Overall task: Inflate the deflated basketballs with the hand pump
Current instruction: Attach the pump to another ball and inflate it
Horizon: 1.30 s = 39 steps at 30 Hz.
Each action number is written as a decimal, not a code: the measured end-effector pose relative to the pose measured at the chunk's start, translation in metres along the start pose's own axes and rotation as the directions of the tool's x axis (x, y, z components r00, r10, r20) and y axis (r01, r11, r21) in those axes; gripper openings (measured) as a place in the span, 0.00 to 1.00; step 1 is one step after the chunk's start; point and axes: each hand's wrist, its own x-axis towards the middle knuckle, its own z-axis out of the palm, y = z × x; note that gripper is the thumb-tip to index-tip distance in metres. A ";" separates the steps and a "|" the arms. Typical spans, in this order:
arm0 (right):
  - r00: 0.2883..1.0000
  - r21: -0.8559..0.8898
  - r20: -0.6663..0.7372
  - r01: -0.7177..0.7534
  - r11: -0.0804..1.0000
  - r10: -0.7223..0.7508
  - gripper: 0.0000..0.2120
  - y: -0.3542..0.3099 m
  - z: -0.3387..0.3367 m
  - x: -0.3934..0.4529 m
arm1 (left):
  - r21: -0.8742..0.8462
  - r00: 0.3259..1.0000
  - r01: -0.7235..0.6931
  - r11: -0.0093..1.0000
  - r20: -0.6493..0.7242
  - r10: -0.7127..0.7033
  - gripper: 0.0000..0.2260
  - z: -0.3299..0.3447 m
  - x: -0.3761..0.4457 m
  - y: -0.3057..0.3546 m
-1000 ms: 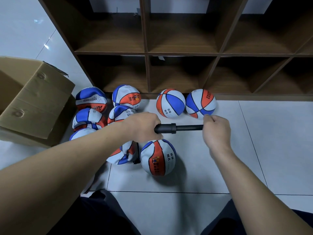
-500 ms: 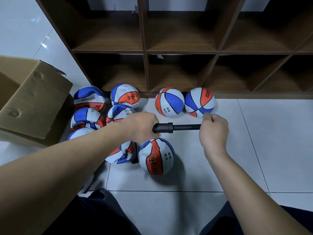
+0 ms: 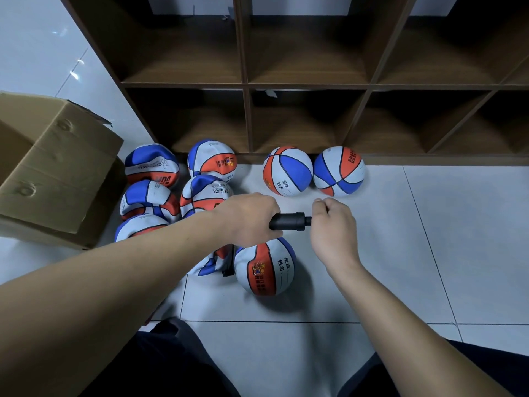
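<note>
Lying crosswise in front of the person, the black hand pump (image 3: 289,222) is held with its long axis running left to right, roughly level above the tiled floor (image 3: 429,253). The left hand (image 3: 252,219) is clenched round the barrel, of which only the collared right end shows past the fingers. The right hand (image 3: 332,222) is curled at the barrel's right end, close against the collar, and almost none of the plunger rod is seen between the two hands; the handle itself is covered by the fingers, so it is judged, not seen, that this grip is closed on it. The plunger is therefore judged to be nearly fully pushed in, and the coming move turns on the right hand pulling away rightward along that same axis while the left hand keeps the barrel steady.

Just below the pump, the basketball (image 3: 266,267) nearest the person rests on the floor and looks round. A crumpled, flat ball (image 3: 213,263) lies touching its left side, partly under the left forearm, with a small black piece (image 3: 228,273) between them. Which of the two is connected to the pump cannot be told: the hose and needle are hidden beneath the left hand.

Two round balls (image 3: 287,171) (image 3: 338,170) stand against the wooden shelf unit (image 3: 246,87); several dented ones (image 3: 151,166) are grouped near the cardboard box (image 3: 54,167).
</note>
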 end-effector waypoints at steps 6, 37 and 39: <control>0.999 0.003 0.042 0.017 1.000 -0.018 0.18 -0.007 0.000 -0.002 | -0.021 1.000 -0.014 1.000 -0.006 0.014 0.14 -0.003 0.001 0.003; 0.980 0.154 -0.157 -0.099 0.983 0.123 0.20 0.013 -0.030 0.034 | 0.037 0.999 0.017 0.999 -0.050 -0.015 0.16 -0.005 0.003 -0.020; 0.984 0.131 -0.147 -0.076 0.988 0.095 0.21 0.013 -0.025 0.032 | 0.021 0.999 0.009 1.000 -0.044 -0.008 0.16 -0.006 0.004 -0.019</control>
